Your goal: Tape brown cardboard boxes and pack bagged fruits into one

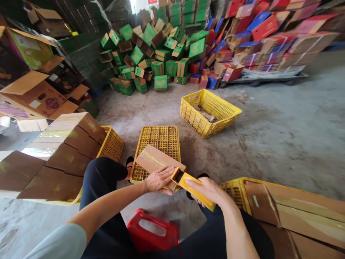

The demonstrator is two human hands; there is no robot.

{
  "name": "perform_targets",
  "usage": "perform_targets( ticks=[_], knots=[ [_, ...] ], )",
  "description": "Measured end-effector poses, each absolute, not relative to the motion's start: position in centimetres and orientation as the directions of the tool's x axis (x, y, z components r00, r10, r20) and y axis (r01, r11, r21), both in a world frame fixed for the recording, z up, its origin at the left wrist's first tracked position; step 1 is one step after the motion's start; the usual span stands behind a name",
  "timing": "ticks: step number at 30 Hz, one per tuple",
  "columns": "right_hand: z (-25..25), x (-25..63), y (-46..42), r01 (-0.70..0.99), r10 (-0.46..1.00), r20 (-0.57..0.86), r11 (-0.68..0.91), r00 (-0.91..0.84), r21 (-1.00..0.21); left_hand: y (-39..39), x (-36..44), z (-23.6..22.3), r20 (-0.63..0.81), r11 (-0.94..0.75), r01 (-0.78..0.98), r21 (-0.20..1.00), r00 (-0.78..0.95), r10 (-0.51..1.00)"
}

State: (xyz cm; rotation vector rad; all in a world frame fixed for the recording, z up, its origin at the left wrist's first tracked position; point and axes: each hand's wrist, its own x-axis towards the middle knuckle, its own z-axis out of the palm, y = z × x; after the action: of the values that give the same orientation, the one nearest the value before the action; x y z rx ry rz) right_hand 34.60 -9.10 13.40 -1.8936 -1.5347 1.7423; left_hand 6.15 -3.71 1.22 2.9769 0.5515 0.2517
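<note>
A small taped cardboard box lies at a slant on an upturned yellow plastic crate before me. My left hand rests flat on the box's near right part, fingers stretched out. Wrapped around a long yellow stapler-like hand tool is my right hand. The tool's front end, with a dark opening, is at the box's right end, close to my left fingertips; whether it touches the cardboard I cannot tell.
Closed cartons are stacked in a crate at my left, and more cartons fill one at my right. Another yellow crate stands ahead. A red plastic stool is between my legs. Green boxes are piled behind.
</note>
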Motion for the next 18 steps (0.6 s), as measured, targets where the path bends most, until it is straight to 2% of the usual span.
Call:
perform_targets(
  ticks=[10, 18],
  knots=[
    [14.0, 34.7, -9.4, 0.535, 0.71, -0.684, -0.518, -0.166, -0.667, -3.7, 6.4, 1.0, 0.141, -0.912, 0.382, 0.15, 0.905, 0.402],
    [11.7, 37.1, -10.3, 0.524, 0.702, -0.689, -0.525, -0.179, -0.671, -3.2, 6.3, 0.4, 0.135, -0.921, 0.365, 0.137, 0.914, 0.383]
  ],
)
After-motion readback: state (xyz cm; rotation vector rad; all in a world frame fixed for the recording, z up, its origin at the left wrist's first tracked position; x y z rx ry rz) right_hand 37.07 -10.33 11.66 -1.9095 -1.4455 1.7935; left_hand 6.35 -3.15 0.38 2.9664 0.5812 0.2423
